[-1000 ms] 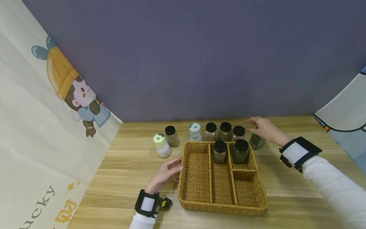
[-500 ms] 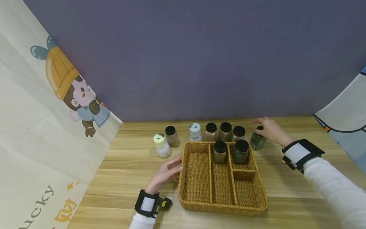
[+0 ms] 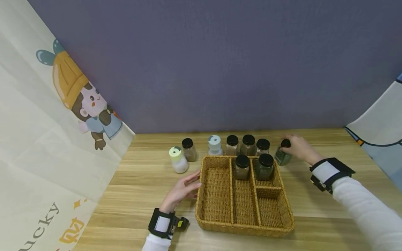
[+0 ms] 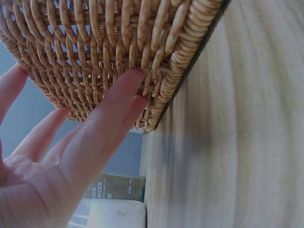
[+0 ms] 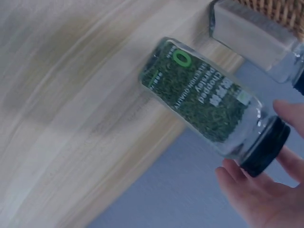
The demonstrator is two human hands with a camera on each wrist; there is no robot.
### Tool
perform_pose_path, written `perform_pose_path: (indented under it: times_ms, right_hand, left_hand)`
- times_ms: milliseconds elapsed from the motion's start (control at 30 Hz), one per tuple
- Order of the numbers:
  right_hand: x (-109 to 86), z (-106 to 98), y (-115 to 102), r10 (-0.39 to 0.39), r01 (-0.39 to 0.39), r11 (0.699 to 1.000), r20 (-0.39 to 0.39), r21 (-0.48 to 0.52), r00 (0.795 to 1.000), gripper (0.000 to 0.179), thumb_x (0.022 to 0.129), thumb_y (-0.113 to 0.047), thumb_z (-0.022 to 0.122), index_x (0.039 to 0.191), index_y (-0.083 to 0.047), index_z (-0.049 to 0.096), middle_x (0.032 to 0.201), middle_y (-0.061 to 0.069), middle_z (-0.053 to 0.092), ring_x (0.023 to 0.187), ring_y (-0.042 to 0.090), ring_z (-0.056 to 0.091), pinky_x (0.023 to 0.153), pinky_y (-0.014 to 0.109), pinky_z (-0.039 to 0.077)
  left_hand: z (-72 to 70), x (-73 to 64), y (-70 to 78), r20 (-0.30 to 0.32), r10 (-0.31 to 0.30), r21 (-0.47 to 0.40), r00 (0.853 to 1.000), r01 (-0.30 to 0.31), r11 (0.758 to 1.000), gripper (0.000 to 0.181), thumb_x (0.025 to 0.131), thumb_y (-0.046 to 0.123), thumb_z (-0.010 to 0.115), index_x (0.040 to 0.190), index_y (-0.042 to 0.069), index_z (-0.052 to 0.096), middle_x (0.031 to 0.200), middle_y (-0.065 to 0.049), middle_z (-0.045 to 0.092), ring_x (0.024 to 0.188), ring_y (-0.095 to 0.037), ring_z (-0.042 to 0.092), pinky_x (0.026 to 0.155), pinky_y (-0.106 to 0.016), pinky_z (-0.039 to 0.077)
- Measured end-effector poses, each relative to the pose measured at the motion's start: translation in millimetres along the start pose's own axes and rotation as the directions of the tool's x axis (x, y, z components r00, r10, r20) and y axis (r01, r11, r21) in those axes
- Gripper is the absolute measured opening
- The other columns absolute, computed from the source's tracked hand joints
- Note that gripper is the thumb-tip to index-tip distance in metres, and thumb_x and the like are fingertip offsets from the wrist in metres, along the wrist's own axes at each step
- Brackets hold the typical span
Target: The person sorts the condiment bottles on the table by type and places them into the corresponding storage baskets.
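My right hand is at the black lid of a chopped parsley jar, which stands on the table just past the basket's back right corner. In the right wrist view the thumb lies on one side of the lid and the fingers curl round the other. A woven basket with compartments sits in front. My left hand touches its left wall with extended fingertips, seen close up in the left wrist view. Inside the basket, a black-lidded jar stands at the back of the middle section, and a green-filled jar in the back right one.
Behind the basket stand a white-capped bottle and several black-lidded jars. Left of it are a yellow-green-capped bottle and another black-lidded jar. A dark panel rises at the table's back edge.
My right hand has moved from above and behind the parsley jar down onto its lid, with the fingers closing in round it. The left hand and basket stay where they were.
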State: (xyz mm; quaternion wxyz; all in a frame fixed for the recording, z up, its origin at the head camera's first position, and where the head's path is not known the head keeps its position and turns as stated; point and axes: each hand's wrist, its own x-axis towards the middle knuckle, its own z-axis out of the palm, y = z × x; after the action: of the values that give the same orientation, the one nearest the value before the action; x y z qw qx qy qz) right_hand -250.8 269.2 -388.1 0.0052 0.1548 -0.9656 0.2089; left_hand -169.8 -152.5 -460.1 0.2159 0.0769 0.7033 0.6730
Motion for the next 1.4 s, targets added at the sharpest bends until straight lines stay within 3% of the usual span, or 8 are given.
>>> perform_pose_path:
  times_ms: [533, 933, 1267, 1400]
  right_hand:
    - [-3.7, 6.9, -2.3, -0.017, 0.010, 0.998, -0.102, -0.070, 0.995, 0.047, 0.076, -0.010, 0.066, 0.113, 0.015, 0.049, 0.111, 0.037, 0.048, 0.092, 0.049, 0.051, 0.075, 0.055, 0.045]
    - [-4.4, 5.2, -1.0, -0.030, 0.026, 0.999, -0.100, -0.042, 0.995, 0.045, 0.077, -0.008, 0.065, 0.112, 0.016, 0.049, 0.105, 0.038, 0.050, 0.083, 0.045, 0.055, 0.065, 0.050, 0.048]
    - [-5.6, 2.0, -3.4, -0.061, 0.058, 0.997, -0.066, -0.045, 0.996, 0.044, 0.078, -0.005, 0.063, 0.113, 0.017, 0.047, 0.110, 0.039, 0.047, 0.094, 0.050, 0.050, 0.075, 0.056, 0.044]
    - [-5.3, -1.0, -2.6, -0.073, 0.071, 0.997, -0.063, -0.036, 0.995, 0.045, 0.077, -0.004, 0.064, 0.113, 0.018, 0.047, 0.107, 0.039, 0.049, 0.087, 0.046, 0.054, 0.069, 0.050, 0.048]
  left_hand:
    - [0.7, -1.4, 0.7, 0.001, -0.009, -0.012, 1.000, 0.009, 1.000, 0.064, 0.083, 0.022, 0.061, 0.137, 0.009, 0.030, 0.141, -0.022, 0.025, 0.112, -0.036, 0.046, 0.079, -0.041, 0.051]
    - [0.2, -1.0, 1.6, -0.015, -0.006, -0.016, 1.000, 0.005, 1.000, 0.065, 0.081, 0.022, 0.063, 0.136, 0.008, 0.033, 0.139, -0.022, 0.028, 0.109, -0.036, 0.049, 0.077, -0.041, 0.052]
    - [1.5, -3.2, 4.9, -0.004, -0.004, -0.020, 1.000, 0.004, 1.000, 0.065, 0.081, 0.022, 0.063, 0.136, 0.008, 0.032, 0.140, -0.022, 0.027, 0.110, -0.036, 0.048, 0.077, -0.041, 0.052]
    - [1.0, -2.3, 4.0, 0.003, 0.000, -0.013, 1.000, 0.000, 1.000, 0.065, 0.081, 0.022, 0.063, 0.137, 0.009, 0.031, 0.140, -0.021, 0.026, 0.111, -0.036, 0.047, 0.077, -0.041, 0.052]
